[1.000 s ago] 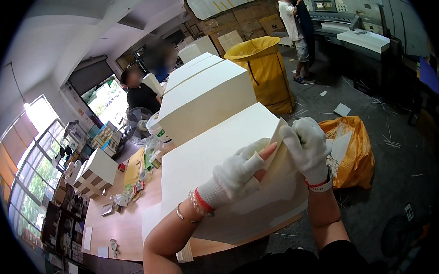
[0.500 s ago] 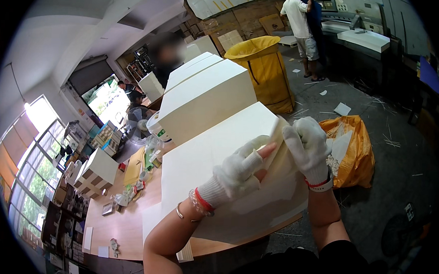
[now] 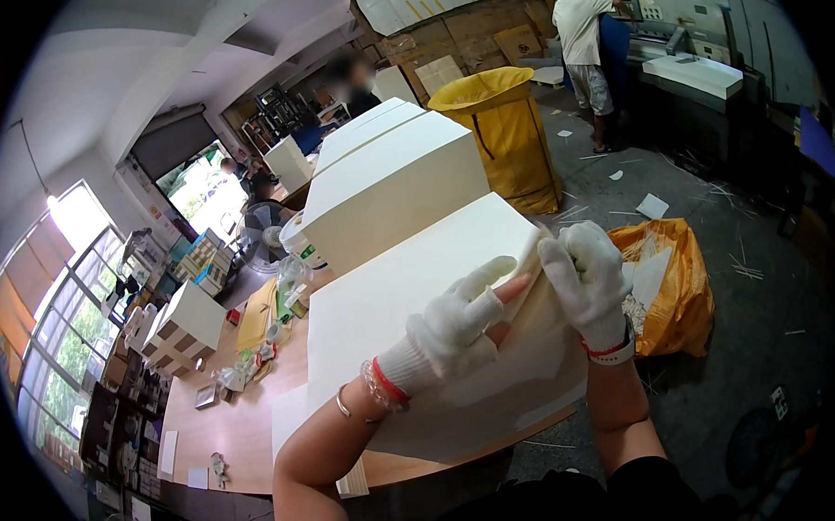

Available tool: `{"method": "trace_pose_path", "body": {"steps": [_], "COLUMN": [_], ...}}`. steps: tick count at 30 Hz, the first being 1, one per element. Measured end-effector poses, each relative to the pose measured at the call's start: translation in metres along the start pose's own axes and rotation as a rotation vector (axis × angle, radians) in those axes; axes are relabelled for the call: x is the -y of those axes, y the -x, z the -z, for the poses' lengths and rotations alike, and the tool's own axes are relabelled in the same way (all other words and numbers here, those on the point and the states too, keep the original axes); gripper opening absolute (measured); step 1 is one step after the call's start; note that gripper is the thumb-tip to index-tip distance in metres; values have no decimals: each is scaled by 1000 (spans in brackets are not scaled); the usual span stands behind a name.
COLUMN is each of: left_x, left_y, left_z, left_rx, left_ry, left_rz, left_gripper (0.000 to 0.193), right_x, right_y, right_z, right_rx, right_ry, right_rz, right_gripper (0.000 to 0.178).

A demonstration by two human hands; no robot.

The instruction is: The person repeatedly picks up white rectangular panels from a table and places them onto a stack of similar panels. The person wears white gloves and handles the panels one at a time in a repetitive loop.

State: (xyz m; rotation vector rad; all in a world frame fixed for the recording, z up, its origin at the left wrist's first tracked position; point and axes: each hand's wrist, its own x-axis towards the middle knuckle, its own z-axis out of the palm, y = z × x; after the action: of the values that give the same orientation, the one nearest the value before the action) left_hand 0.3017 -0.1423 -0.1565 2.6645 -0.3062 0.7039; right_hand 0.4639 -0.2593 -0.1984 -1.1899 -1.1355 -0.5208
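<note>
A stack of large white paper sheets point(image 3: 407, 288) lies on the table in front of me, its right corner lifted and bent. My right hand point(image 3: 585, 275), in a white knitted glove, is closed with its fingers curled on that raised corner. Beside the bent edge is my left hand point(image 3: 457, 323), gloved too, with some fingertips bare. Its fingers are apart and rest against the paper. The curled fingers hide how many sheets the right hand grips.
Tall white paper stacks point(image 3: 393, 180) stand behind the sheets. Right of the table are a yellow bin bag point(image 3: 506, 143) and an orange bag of paper scraps point(image 3: 681, 300). Small items and a fan point(image 3: 260, 237) are on the left. A person point(image 3: 583, 54) stands by a machine.
My hands stay at nearly the same place; the lifted paper corner shifts slightly between them. In the background, the person at the machine and another beyond the stacks have moved.
</note>
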Motion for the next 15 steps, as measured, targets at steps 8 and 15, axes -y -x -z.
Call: {"method": "trace_pose_path", "body": {"steps": [8, 15], "left_x": [-4, -2], "left_y": [0, 2], "left_z": [7, 3], "left_rx": [131, 5], "left_ry": [107, 101], "left_rz": [165, 67], "left_gripper": [32, 31], "right_x": [-5, -2], "right_y": [2, 1], "right_z": [-3, -3], "right_rx": [-50, -67], "right_ry": [16, -36], "right_rz": [-54, -7], "right_gripper": [21, 26]}}
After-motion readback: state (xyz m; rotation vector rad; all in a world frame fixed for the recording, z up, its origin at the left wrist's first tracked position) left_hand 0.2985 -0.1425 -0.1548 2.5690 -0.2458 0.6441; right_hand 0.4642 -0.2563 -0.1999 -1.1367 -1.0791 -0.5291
